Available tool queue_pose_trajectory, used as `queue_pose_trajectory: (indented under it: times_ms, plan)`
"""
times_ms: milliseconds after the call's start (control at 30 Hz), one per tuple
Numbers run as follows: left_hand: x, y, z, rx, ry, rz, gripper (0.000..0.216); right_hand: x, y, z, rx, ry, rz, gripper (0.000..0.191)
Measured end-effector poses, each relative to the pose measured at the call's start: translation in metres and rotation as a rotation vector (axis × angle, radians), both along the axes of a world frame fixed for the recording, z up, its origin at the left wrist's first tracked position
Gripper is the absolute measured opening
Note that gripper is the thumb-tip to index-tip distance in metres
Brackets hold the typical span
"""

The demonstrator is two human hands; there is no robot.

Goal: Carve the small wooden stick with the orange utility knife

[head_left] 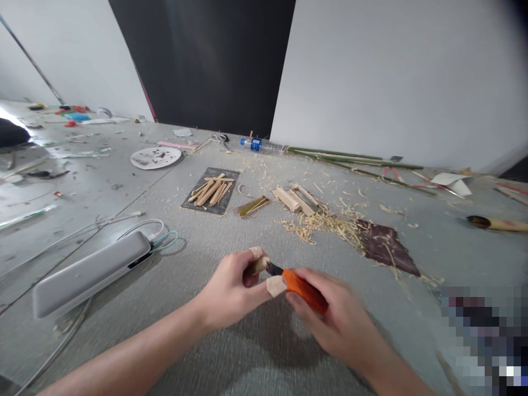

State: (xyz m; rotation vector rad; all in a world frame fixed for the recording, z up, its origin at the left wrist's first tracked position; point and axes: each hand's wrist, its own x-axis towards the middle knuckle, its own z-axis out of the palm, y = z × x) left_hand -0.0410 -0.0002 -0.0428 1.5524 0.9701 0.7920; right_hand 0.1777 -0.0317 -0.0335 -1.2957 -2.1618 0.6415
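Observation:
My right hand is wrapped round the orange handle of a utility knife. The knife's dark blade points left and meets a small piece of bamboo pinched in my left hand. Tan tape or bandage covers the thumb tip and a fingertip of the left hand, and the fingers hide part of the bamboo. Beyond the hands, thin wooden sticks lie heaped on a dark sandpaper sheet. A green-brown bamboo strip bundle and pale wooden strips lie beside curled shavings.
A grey power bank with cables lies left. Farther back are a stained white plate, scissors, a plastic bottle and green bamboo stems along the wall. A dark red sheet and a hollow bamboo tube lie right.

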Motion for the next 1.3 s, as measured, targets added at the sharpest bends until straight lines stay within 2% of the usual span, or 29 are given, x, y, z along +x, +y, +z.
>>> queue_pose_trajectory:
  times_ms: [200,333,433,633,767,867,933,1067,1300]
  plan:
    - [0.002,0.001,-0.004,0.068,0.107,0.042,0.032,-0.003,-0.001,0.004,-0.228,-0.044,0.044,0.026]
    - [0.002,0.000,-0.004,0.064,0.093,0.049,0.034,-0.002,-0.001,0.003,-0.295,-0.088,0.055,0.034]
    - [0.003,-0.001,-0.002,0.017,0.048,0.053,0.042,-0.002,0.000,0.002,-0.245,-0.174,0.024,0.036]
    - [0.007,0.001,0.000,-0.117,-0.037,0.039,0.051,-0.009,-0.004,-0.007,-0.026,-0.343,-0.105,0.040]
    - [0.008,0.001,-0.002,-0.105,0.024,0.105,0.052,-0.005,-0.002,-0.014,0.025,-0.350,-0.291,0.042]
    - [0.007,0.000,-0.002,-0.074,0.045,0.107,0.053,0.005,0.004,-0.011,0.031,-0.297,-0.409,0.043]
    - [0.006,-0.001,-0.002,-0.058,0.041,0.082,0.054,0.009,0.005,-0.007,0.016,-0.239,-0.396,0.040]
    - [0.004,-0.001,-0.001,-0.036,0.042,0.057,0.051,0.007,0.001,-0.001,-0.031,-0.154,-0.275,0.035]
    - [0.003,-0.002,0.002,-0.057,0.023,0.031,0.049,0.001,-0.002,-0.003,-0.109,-0.152,-0.079,0.034]
